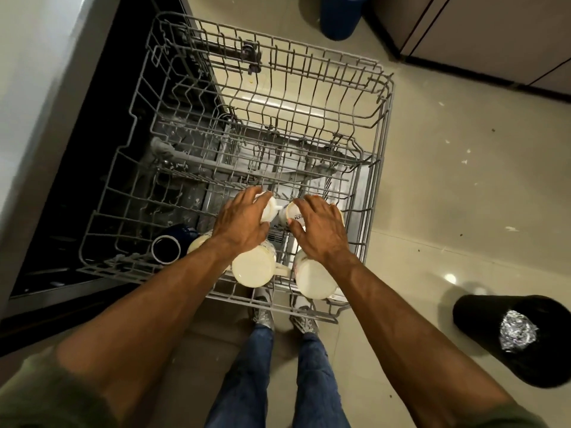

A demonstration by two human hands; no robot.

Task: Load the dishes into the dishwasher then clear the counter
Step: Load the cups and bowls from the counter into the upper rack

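The dishwasher's grey wire upper rack (375,193) is pulled out over the floor. My left hand (242,220) grips a white mug (268,210) upside down in the rack's near half. Beside it, my right hand (319,228) grips another white mug with printed letters (293,216). Two more white mugs sit bottom-up nearer to me, one (253,268) on the left and one (312,279) on the right. A dark blue mug (167,247) lies on its side at the rack's near left. Part of a further pale dish (199,242) shows beside my left wrist.
The open dishwasher cavity (102,143) is on the left under the counter edge (34,97). A black bin (513,335) with crumpled foil stands on the tiled floor at right. A blue bucket (340,13) and cabinets (482,35) are at the far side.
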